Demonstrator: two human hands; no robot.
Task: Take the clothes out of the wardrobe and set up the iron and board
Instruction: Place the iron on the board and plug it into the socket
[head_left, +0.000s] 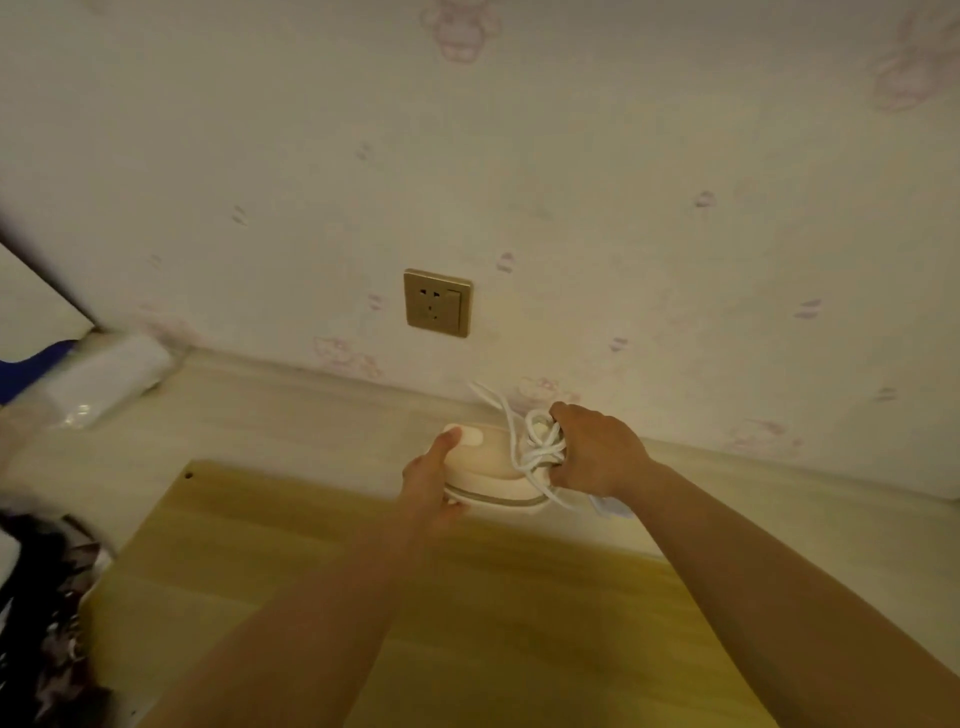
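Observation:
A small cream iron (493, 470) is held just past the far edge of a light wooden board (426, 582) that lies flat below me. My left hand (434, 483) grips the iron's left side, thumb on its top. My right hand (597, 449) is closed around the bundled white cord (540, 444) at the iron's right end. A loop of the cord sticks up toward the wall. The plug is hidden in the bundle.
A gold wall socket (438, 302) sits on the patterned wall above the iron. A white plastic-wrapped pack (104, 382) and something blue (31, 366) lie at the left by the wall. Dark patterned fabric (47, 623) lies at the lower left beside the board.

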